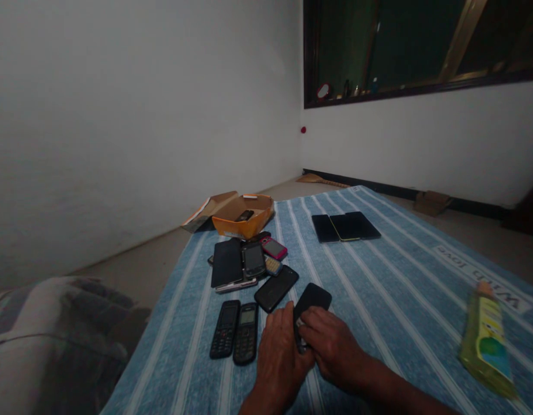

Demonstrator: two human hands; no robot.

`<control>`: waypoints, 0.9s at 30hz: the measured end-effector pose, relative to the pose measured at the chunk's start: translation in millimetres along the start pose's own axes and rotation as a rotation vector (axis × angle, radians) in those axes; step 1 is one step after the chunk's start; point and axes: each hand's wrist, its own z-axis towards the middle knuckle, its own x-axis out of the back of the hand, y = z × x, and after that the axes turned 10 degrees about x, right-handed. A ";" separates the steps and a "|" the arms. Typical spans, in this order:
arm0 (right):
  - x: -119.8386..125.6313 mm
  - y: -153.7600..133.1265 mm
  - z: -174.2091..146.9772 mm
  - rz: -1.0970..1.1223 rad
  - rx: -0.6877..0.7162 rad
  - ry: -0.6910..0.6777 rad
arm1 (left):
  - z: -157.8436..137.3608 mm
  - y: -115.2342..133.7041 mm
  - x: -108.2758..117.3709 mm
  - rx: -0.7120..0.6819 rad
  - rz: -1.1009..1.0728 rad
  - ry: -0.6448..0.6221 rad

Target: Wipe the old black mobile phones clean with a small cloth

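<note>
Both hands are at a dark mobile phone [313, 295] on the striped bedspread. My left hand [278, 349] holds its left side, fingers along the edge and thumb near the bottom end. Bent over its lower part are the fingers of my right hand [333, 346]. That part is mostly hidden, with a greyish patch showing between the hands. Left of my hands, a black keypad phone [225, 328] and a second keypad phone [246, 334] lie side by side. A black smartphone [276, 288] lies slantwise just beyond my left fingertips.
Farther off are a pile of phones with a dark tablet-like one [227, 262], a pink phone [274, 248] and an open orange box [249, 229]. Several black phones [346, 226] lie in a row on the blue bedspread [378, 288]. A yellow-green bottle [486, 346] lies right.
</note>
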 end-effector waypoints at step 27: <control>-3.3 16.2 17.5 0.011 -0.035 0.008 | 1.7 -0.2 -4.8 -0.089 -0.108 0.068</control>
